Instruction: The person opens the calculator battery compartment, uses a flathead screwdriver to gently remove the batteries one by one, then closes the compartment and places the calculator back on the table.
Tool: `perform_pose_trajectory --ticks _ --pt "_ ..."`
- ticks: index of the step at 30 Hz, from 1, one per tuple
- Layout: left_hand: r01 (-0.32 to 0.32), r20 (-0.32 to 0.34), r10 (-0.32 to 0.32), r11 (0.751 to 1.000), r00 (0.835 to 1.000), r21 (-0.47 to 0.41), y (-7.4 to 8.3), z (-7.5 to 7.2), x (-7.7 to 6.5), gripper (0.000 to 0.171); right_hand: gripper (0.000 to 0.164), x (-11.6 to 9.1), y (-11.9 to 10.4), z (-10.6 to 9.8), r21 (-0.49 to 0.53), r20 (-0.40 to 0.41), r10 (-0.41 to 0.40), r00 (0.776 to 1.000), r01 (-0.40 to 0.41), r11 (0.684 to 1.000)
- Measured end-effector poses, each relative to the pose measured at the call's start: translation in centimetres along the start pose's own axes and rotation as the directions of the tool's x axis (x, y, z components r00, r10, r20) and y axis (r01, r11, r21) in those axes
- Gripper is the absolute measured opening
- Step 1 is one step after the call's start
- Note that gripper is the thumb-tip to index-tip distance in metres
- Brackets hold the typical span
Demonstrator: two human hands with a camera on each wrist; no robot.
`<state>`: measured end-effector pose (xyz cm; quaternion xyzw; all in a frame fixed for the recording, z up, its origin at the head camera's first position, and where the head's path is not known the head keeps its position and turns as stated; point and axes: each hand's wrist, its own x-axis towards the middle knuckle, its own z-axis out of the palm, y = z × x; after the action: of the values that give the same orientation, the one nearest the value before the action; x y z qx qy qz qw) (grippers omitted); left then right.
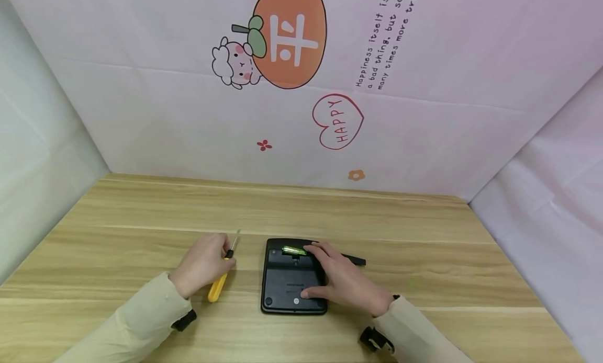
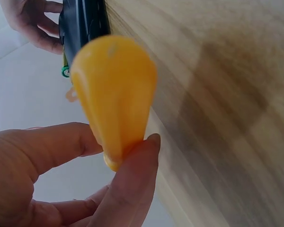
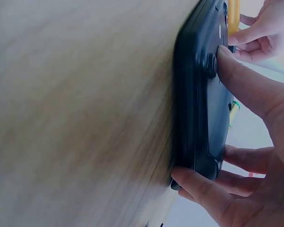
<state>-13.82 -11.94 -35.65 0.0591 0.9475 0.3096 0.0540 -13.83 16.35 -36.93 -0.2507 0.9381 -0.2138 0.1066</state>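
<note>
A black calculator [image 1: 282,282] lies with its back up on the wooden table, its battery bay uncovered. In that bay sits a green battery [image 1: 293,250], tilted slightly, its end showing at the far side in the right wrist view. My right hand [image 1: 346,279] holds the calculator at its right side. The thumb [image 3: 241,80] presses on the back near a rubber foot, while the other fingers reach the far edge, one fingertip beside the battery. To the left, my left hand [image 1: 202,263] pinches a screwdriver [image 1: 218,288] by its yellow handle, the thin metal tip pointing away from me.
A narrow black strip [image 1: 355,260] juts out to the right from behind the right hand. At the back, a white printed cloth [image 1: 188,138] rises from the table's [image 1: 400,216] far edge, and more cloth hangs on both sides.
</note>
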Motion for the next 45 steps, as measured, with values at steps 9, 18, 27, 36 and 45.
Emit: perform_pose_trajectory --ticks 9,18,27,36,45 --pt "-0.009 0.010 0.009 1.000 1.000 0.023 -0.5 0.0 0.2 0.013 0.088 0.1 -0.1 0.0 -0.002 -0.004 -0.008 1.000 0.008 1.000" --pt "-0.005 0.016 0.005 1.000 1.000 0.031 -0.7 0.0 0.3 0.015 0.088 0.1 -0.1 0.0 0.001 -0.003 -0.004 1.000 0.004 1.000" --pt "-0.010 0.017 0.010 1.000 1.000 0.030 -1.2 0.1 0.3 0.014 0.087 0.1 0.0 0.1 -0.008 -0.008 -0.004 1.000 0.004 1.000" --pt "-0.009 0.015 0.008 0.999 1.000 0.052 -1.2 0.3 0.4 0.016 0.088 0.1 0.0 0.1 -0.004 -0.003 0.001 1.000 -0.001 1.000" --pt "-0.003 0.026 0.001 0.999 1.000 0.054 -1.2 0.4 0.4 0.018 0.088 0.0 0.0 0.0 -0.003 -0.003 -0.014 1.000 0.014 1.000"
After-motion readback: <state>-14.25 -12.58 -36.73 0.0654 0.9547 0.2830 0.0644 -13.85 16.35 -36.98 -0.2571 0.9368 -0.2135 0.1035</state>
